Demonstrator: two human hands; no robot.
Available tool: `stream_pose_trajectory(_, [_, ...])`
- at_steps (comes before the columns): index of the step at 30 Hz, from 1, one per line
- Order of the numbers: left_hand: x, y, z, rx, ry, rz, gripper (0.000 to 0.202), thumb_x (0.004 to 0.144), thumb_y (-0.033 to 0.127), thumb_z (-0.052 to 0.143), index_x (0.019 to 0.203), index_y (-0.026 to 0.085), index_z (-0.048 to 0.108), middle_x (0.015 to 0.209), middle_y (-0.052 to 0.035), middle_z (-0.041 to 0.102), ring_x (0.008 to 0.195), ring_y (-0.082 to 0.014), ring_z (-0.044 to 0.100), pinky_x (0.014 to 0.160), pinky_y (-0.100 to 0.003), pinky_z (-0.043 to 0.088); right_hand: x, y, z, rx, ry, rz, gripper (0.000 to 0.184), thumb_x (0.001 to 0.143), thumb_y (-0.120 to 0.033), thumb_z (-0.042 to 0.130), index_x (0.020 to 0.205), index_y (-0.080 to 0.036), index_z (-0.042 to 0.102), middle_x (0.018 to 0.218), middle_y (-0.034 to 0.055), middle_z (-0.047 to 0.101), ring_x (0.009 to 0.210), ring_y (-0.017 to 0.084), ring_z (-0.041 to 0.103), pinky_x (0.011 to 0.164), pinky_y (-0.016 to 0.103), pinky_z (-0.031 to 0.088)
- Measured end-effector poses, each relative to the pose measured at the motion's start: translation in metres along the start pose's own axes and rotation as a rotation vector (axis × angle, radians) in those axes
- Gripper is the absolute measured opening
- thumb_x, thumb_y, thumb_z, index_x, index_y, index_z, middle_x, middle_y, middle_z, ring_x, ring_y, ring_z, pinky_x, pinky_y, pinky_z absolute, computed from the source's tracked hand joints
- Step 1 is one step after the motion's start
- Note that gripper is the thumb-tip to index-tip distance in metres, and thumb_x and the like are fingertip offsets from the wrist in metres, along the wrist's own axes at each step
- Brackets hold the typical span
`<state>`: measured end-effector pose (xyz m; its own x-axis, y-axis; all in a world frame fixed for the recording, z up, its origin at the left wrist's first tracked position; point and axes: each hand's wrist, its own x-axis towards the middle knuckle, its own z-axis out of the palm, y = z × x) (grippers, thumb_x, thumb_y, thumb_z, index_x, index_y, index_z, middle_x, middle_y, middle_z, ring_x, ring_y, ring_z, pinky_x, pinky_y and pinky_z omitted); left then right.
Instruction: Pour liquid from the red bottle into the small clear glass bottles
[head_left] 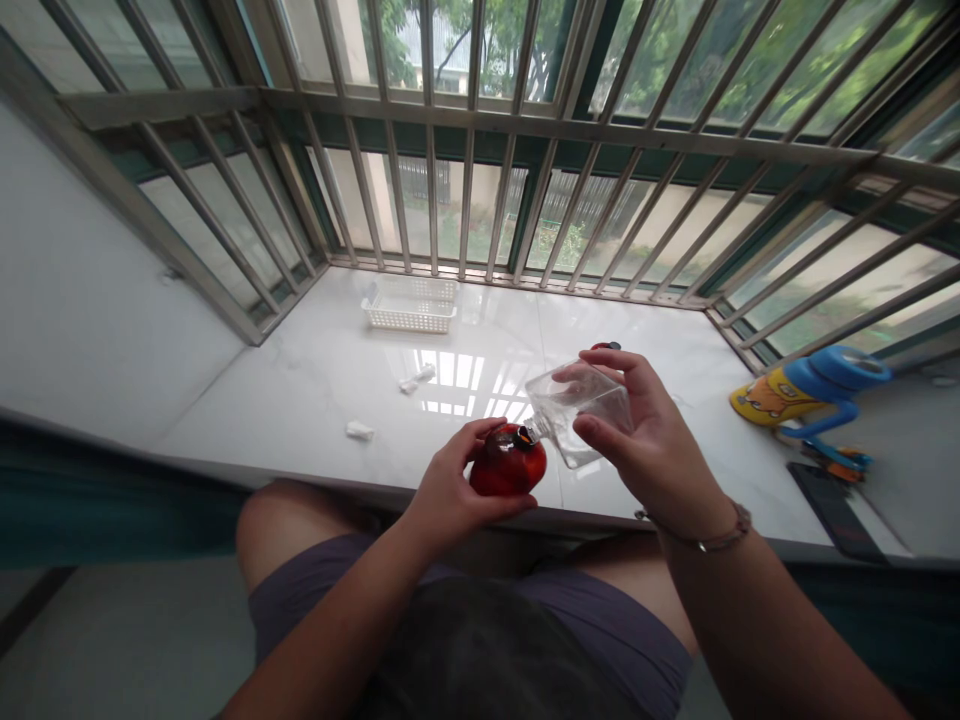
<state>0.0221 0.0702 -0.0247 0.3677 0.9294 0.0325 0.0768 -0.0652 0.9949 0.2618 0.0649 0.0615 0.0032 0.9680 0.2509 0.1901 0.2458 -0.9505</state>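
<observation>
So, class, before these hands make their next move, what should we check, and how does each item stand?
1. Red bottle held: ok, in the left hand.
2. Clear bottle held: ok, tilted in the right hand.
3. Necks touching: cannot tell; they overlap in view.
4. Counter free of scraps: not ok, two white ones lie there.
5. Phone away from the bottles: ok, near the counter's right end.

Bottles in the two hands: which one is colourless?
The square-sided bottle, tilted in the right hand; the round bottle in the left hand is deep red.
</observation>
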Motion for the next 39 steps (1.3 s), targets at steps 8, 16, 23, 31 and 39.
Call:
stream_pose_trajectory(8, [0.0007,0.0017,0.0008,-0.019,-0.007,-0.005,0.092,0.063,0.036,0.107,0.143,0.030,0.062,0.137,-0.0093,0.076,0.122,-0.0327,0.074,0.107,-0.046,0.060,-0.0003,-0.0017,-0.0003,-0.019,-0.019,0.007,0.064,0.086,-0.051,0.093,0.137,-0.032,0.058,0.136,0.0095,0.073,0.117,0.029,0.073,0.080,0.037,0.065])
stream_pose_trajectory(16, [0.0011,0.0002,0.0008,-0.025,-0.006,0.002,0.093,0.062,0.036,0.107,0.144,0.029,0.062,0.134,-0.0092,0.077,0.120,-0.0321,0.075,0.105,-0.045,0.061,0.0004,-0.0052,0.0002,-0.054,-0.016,-0.007,0.065,0.086,-0.056,0.092,0.136,-0.033,0.058,0.133,0.0093,0.074,0.113,0.029,0.075,0.082,0.039,0.065])
stream_pose_trajectory(23, [0.0010,-0.0032,0.0010,-0.029,-0.010,0.000,0.094,0.062,0.036,0.107,0.144,0.029,0.062,0.134,-0.0090,0.077,0.120,-0.0320,0.075,0.106,-0.045,0.060,0.0022,-0.0070,-0.0009,-0.072,-0.022,-0.007,0.066,0.084,-0.056,0.094,0.135,-0.033,0.059,0.132,0.0090,0.075,0.110,0.029,0.076,0.082,0.038,0.065])
stream_pose_trajectory(31, [0.0006,-0.0029,0.0005,-0.028,-0.006,0.000,0.095,0.062,0.036,0.108,0.145,0.029,0.062,0.133,-0.0095,0.077,0.120,-0.0321,0.075,0.107,-0.045,0.060,0.0021,-0.0061,-0.0022,-0.087,-0.030,-0.018,0.064,0.085,-0.053,0.094,0.135,-0.032,0.059,0.131,0.0093,0.076,0.111,0.028,0.075,0.081,0.038,0.065])
stream_pose_trajectory(39, [0.0007,-0.0067,0.0008,-0.020,-0.004,0.001,0.094,0.062,0.036,0.108,0.144,0.030,0.062,0.133,-0.0088,0.077,0.120,-0.0316,0.075,0.107,-0.045,0.060,0.0020,-0.0063,-0.0030,-0.101,-0.040,-0.016,0.065,0.085,-0.052,0.094,0.136,-0.032,0.059,0.132,0.0095,0.075,0.113,0.029,0.075,0.084,0.039,0.066])
